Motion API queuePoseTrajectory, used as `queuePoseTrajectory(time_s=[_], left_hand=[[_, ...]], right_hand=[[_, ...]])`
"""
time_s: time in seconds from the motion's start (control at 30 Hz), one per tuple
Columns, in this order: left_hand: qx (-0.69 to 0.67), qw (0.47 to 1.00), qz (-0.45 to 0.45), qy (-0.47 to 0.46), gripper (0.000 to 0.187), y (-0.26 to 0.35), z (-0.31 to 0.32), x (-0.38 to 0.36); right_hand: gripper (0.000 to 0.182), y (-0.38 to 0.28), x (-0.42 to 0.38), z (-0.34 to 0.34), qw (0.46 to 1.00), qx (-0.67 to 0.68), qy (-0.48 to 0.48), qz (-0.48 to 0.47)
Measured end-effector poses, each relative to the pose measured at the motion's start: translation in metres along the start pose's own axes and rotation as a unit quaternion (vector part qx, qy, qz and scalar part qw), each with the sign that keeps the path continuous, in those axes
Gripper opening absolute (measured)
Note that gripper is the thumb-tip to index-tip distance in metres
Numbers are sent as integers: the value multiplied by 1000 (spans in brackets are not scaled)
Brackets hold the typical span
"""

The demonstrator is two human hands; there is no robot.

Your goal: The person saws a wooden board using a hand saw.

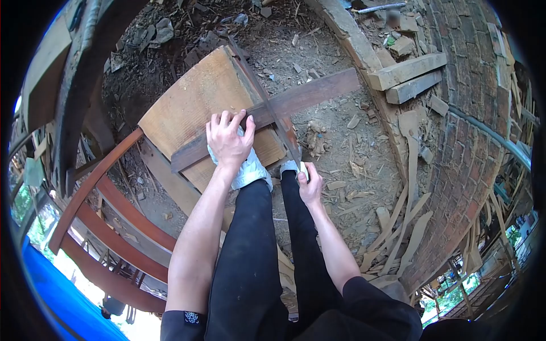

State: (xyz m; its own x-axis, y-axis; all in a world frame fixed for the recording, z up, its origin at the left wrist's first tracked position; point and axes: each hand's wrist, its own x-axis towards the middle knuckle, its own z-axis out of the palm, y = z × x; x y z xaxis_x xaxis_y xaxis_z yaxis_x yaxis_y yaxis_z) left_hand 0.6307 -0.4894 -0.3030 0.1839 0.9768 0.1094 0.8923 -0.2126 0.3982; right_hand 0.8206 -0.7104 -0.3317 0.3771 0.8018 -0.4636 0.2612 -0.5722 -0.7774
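A long dark wooden board (318, 94) lies slantwise across a chair seat-like wooden panel (199, 85), and its right end sticks out past the panel's edge. My left hand (230, 139) presses on the board with bent fingers, gripping it near the panel's edge. In my right hand (310, 186) is the pale handle of a handsaw (267, 96), held closed. Its long, thin blade crosses the board just beyond the panel's edge and points away from me. My left foot, in a whitish cover (250, 170), rests by the board, below my left hand.
Reddish-brown curved slats (108, 165) stand at the left. Wood scraps and dirt cover the ground. Two squared timber blocks (412, 71) lie at the upper right, beside a brick surface (455, 199). Curved offcuts (409, 227) pile at the right, with a pipe (495, 136) beyond.
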Motion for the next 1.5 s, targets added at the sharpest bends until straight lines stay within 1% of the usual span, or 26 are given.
queuePoseTrajectory(time_s=[0.4,0.6,0.67,0.9,1.07,1.17,1.27,1.33,1.5], left_hand=[[16,1000,-7,-11,19,0,4,2],[21,1000,-12,-17,20,0,5,1],[21,1000,-13,-18,20,1,5,0],[22,1000,-7,-5,18,1,5,0],[19,1000,-16,-4,18,2,3,0],[16,1000,-20,-2,17,2,4,1],[-1,1000,-16,7,18,1,3,1],[-1,1000,-20,12,18,1,2,4],[-4,1000,-25,5,19,1,1,1]], right_hand=[[71,-1,-1,-7,1000,27,1,11],[67,-15,7,-6,999,34,-10,5],[65,-22,12,-3,1000,20,1,16],[63,-14,11,1,1000,15,-18,10],[67,-6,18,2,999,37,-9,-21],[70,0,21,1,999,28,-26,-24],[73,25,12,3,998,38,-36,-25],[76,20,11,4,999,36,-27,-29],[74,12,7,3,999,35,-34,-14]])
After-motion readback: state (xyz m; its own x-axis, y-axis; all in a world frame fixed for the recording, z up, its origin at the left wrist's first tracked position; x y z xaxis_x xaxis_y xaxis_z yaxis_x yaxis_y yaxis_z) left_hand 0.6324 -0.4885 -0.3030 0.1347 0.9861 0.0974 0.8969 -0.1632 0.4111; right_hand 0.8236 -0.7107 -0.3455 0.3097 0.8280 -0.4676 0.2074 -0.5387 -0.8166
